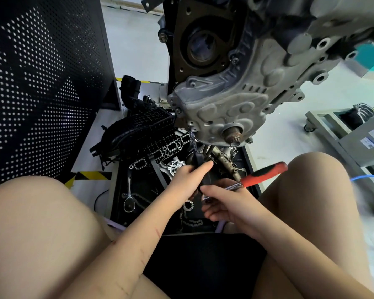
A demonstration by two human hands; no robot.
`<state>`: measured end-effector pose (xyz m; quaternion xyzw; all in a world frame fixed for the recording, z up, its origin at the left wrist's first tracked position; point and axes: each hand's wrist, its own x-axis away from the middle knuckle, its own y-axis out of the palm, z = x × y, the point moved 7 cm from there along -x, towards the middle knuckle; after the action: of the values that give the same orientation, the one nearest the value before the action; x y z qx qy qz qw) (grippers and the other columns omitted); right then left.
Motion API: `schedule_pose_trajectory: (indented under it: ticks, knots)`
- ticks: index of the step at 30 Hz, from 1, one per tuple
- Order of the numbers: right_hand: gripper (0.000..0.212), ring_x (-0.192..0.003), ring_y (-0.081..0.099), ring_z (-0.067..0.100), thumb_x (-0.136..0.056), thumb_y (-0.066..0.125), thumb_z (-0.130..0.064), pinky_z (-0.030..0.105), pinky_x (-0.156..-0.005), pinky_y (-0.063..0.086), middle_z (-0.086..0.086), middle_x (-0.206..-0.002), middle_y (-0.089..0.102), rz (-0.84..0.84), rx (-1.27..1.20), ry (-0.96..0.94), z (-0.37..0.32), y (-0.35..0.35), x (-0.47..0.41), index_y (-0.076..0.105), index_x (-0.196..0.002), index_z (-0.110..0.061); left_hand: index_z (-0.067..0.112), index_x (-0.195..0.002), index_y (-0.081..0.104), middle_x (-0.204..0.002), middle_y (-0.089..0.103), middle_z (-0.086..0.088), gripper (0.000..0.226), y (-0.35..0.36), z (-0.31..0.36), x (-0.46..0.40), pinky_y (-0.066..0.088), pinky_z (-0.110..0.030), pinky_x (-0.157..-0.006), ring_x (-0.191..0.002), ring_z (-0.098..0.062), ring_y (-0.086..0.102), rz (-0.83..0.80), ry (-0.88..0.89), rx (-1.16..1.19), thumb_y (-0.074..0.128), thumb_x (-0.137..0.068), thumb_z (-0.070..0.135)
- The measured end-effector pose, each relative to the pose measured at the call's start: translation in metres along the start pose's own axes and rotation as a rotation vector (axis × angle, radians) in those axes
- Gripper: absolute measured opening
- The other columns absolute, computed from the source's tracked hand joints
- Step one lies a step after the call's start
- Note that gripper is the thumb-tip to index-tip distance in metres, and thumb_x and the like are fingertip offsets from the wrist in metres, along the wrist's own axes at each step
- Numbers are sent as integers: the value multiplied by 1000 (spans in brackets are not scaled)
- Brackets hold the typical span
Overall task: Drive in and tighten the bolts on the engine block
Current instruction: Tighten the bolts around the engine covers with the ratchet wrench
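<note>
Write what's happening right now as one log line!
left hand: grips black driver, tip at cover bolt | right hand: holds red-handled ratchet | engine block: above

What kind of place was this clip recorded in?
Most likely an engine repair workshop or training bay. An engine block hangs over a black tray of loose parts, with a ratchet and chain in it, and a wheeled metal cart stands on the pale floor.

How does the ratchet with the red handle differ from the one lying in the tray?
The red-handled ratchet is held in the right hand; the bare metal ratchet lies untouched in the black tray. The first has a red and black grip and sits slanted above the tray; the second is all silver, lying roughly lengthwise. Both are ratchet wrenches.
</note>
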<state>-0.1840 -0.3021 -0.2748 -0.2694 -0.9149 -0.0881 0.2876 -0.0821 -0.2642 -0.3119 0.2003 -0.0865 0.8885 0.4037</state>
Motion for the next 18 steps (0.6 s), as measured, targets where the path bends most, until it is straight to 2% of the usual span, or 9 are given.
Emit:
schedule_pose_trajectory:
  ticks: [2, 4, 5, 8, 12, 15, 17, 18]
  knots:
    - [23, -39, 59, 14, -83, 66, -15, 17, -37, 45, 10, -51, 63, -44, -58, 36, 1, 1, 2, 66, -61, -11, 22, -65, 61, -57, 55, 11, 26, 2, 0, -1, 39, -10, -44, -52, -3, 53, 2, 1, 28, 59, -83, 41]
    - [13, -39, 58, 14, -83, 67, -15, 17, -37, 45, 8, -50, 62, -20, -22, 20, 0, 0, 1, 60, -77, -6, 19, -61, 56, -50, 50, 10, 27, 2, 0, -1, 38, -17, -46, -50, -7, 48, 39, 0, -10, 60, -82, 36]
    - [16, -38, 57, 14, -82, 68, -14, 18, -37, 44, 7, -50, 61, 4, 11, 1, 0, -1, 0, 55, -84, -6, 18, -59, 53, -45, 47, 12, 28, 1, 1, -1, 36, -18, -45, -47, -6, 45, 61, 3, -40, 59, -82, 34]
    - [22, -34, 53, 12, -80, 70, -12, 18, -35, 43, 7, -51, 59, 84, 161, -88, -7, -4, 1, 48, -85, -10, 19, -54, 46, -36, 39, 13, 32, -1, 3, -2, 32, -23, -47, -47, -10, 41, 105, 29, -149, 59, -79, 33]
    - [26, -31, 49, 3, -81, 69, -17, 16, -32, 40, -3, -50, 55, 157, 476, -278, -21, -1, 8, 44, -73, -22, 18, -53, 46, -49, 42, 7, 33, -2, 3, -5, 32, -25, -51, -52, -13, 43, 114, 46, -238, 60, -77, 35]
    - [31, -39, 50, 0, -83, 66, -27, 19, -45, 46, -10, -53, 53, 180, 757, -383, -30, 2, 11, 42, -65, -26, 15, -59, 53, -59, 50, 2, 28, -2, 2, -7, 37, -27, -57, -58, -14, 48, 110, 27, -216, 61, -76, 35]
    - [29, -43, 54, 4, -84, 66, -30, 21, -47, 49, -8, -59, 57, 146, 738, -349, -30, 0, 11, 42, -67, -28, 14, -61, 55, -62, 52, 0, 27, -1, 1, -9, 38, -28, -60, -62, -17, 50, 114, 7, -189, 62, -76, 35]
    - [27, -45, 58, 12, -85, 65, -31, 24, -47, 51, -3, -62, 60, 125, 672, -314, -28, -1, 11, 43, -70, -27, 13, -62, 54, -61, 52, -1, 27, -1, 0, -9, 38, -28, -60, -62, -18, 50, 117, -2, -183, 62, -76, 35]
